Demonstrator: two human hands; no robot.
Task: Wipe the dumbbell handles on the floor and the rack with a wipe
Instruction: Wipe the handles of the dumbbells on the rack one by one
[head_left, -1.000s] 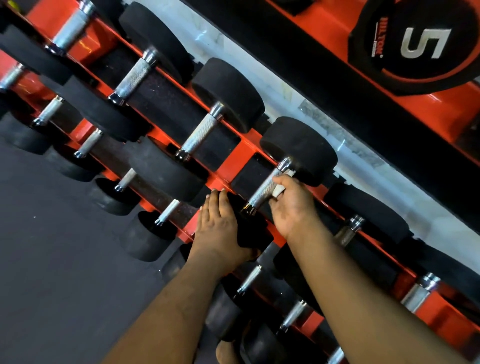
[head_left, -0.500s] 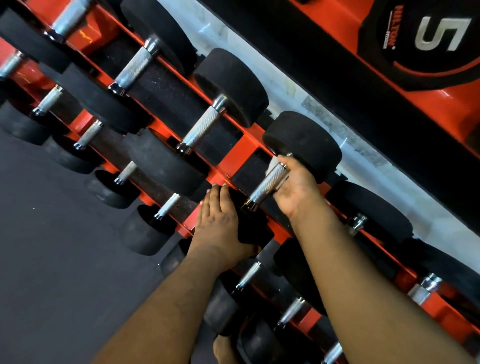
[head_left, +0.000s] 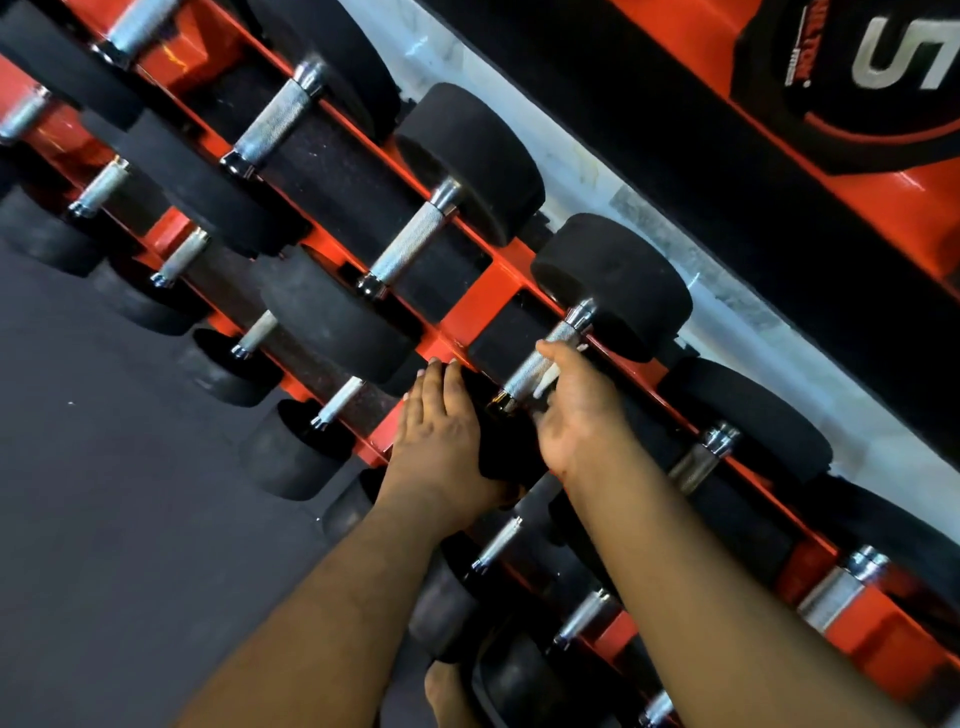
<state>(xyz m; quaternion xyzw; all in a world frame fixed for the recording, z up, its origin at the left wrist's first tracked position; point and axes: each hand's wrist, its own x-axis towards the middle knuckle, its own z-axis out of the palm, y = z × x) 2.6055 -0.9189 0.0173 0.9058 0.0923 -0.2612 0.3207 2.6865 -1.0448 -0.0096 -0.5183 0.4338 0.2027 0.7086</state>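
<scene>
A black dumbbell with a knurled steel handle (head_left: 540, 364) lies on the top tier of the orange rack (head_left: 470, 312). My right hand (head_left: 576, 410) is wrapped round the lower part of that handle, and a white wipe (head_left: 549, 376) shows between the fingers and the steel. My left hand (head_left: 441, 431) rests with straight fingers on the dumbbell's near black head (head_left: 506, 447), fingertips touching the orange rail. The dumbbell's far head (head_left: 618, 286) is fully visible.
Several more black dumbbells with steel handles fill the rack's tiers to the left (head_left: 410, 244) and right (head_left: 701, 460). Dark gym flooring (head_left: 104, 493) lies at the left. A black and orange weight plate marked 5 (head_left: 883, 67) sits at the top right.
My right hand slid up the handle to the far head with the wipe, then back down toward the near end. The left hand stayed on the near head.
</scene>
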